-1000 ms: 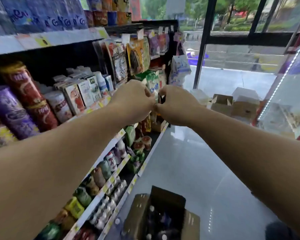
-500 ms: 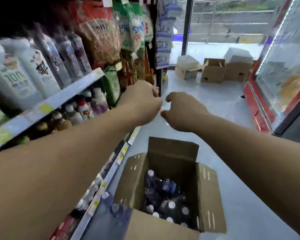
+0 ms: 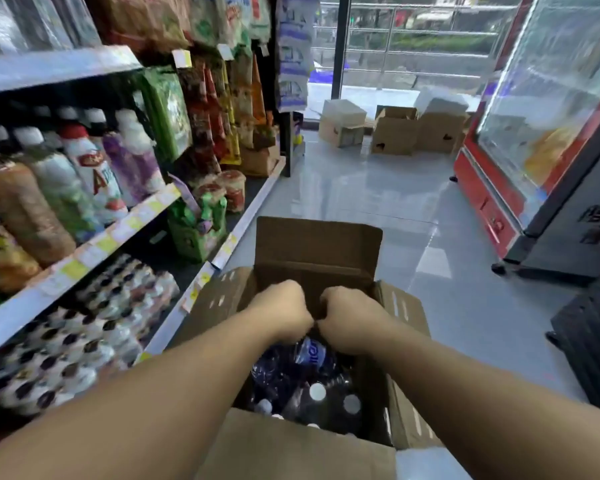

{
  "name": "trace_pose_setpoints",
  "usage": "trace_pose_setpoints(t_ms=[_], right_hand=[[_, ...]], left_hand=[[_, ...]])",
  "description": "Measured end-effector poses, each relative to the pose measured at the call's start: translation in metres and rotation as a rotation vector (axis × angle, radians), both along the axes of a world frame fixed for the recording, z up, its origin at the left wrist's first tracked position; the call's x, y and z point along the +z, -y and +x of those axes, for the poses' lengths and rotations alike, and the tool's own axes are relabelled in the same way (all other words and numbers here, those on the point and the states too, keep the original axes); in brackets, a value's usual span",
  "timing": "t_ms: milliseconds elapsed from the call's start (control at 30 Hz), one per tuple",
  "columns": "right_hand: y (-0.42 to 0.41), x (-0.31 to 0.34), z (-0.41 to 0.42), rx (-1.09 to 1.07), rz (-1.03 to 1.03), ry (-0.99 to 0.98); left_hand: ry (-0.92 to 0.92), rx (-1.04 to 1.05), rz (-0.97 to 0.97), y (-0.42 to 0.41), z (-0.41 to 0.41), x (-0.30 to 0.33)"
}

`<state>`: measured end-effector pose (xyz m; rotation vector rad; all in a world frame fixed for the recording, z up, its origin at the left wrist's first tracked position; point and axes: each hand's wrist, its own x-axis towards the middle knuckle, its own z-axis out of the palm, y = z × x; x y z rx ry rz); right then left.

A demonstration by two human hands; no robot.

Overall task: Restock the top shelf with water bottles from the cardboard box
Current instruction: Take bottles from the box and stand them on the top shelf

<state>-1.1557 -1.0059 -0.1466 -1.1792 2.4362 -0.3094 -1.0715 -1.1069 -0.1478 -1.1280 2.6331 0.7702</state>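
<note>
Brown cardboard made the open box (image 3: 317, 252) on the floor (image 3: 378, 202) beside the shelves (image 3: 84, 258), and the water bottles (image 3: 317, 391) with white caps stood inside it. The left hand (image 3: 280, 315) and the right hand (image 3: 352, 320) were down in the box, side by side and almost touching, just above the bottles. Both had their fingers curled under, but I could not tell if either grip held a bottle.

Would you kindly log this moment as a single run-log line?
phase: reaching into cardboard box | left hand, right hand: fingers curled, over water bottles | grip: unclear | shelf: not yet restocked
</note>
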Motion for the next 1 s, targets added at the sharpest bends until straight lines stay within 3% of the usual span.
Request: trace_pose_setpoints(t_ms=[300,567,1000], right_hand=[[0.010,-0.066,-0.010,0.005,0.127,0.086],[0.026,-0.096,-0.013,0.088,0.274,0.122],[0.026,-0.134,-0.002,0.298,0.517,0.074]], left_hand=[[0.256,-0.038,0.053,0.009,-0.001,-0.064],[0.520,-0.255,0.080,0.008,0.000,-0.089],[0.774,-0.399,0.401,0.002,0.014,-0.133]])
